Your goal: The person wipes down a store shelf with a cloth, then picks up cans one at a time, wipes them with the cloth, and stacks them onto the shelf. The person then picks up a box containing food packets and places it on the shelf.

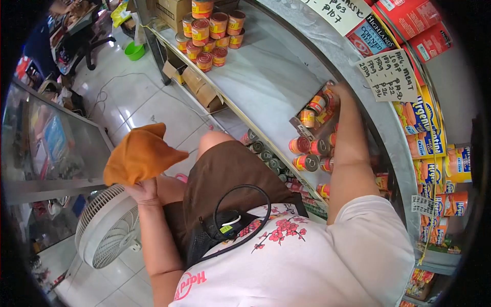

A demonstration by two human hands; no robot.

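An orange-brown cloth (143,156) is bunched up in my left hand (143,192), held out to the left above the floor. My right hand (335,91) reaches onto the shelf (266,56) and grips the far edge of an open cardboard tray (304,128) with several cans in it. The tray is tilted. Just below it, loose cans (305,162) stand and lie on the shelf, some partly behind my right arm. Stacked cans with red lids (200,30) stand at the shelf's far left end.
A white fan (105,225) stands on the tiled floor at the lower left, near a glass case (51,138). More cans (266,156) line a lower shelf. Canned goods and handwritten price signs (388,77) fill the right side. A green bowl (134,51) sits on the floor.
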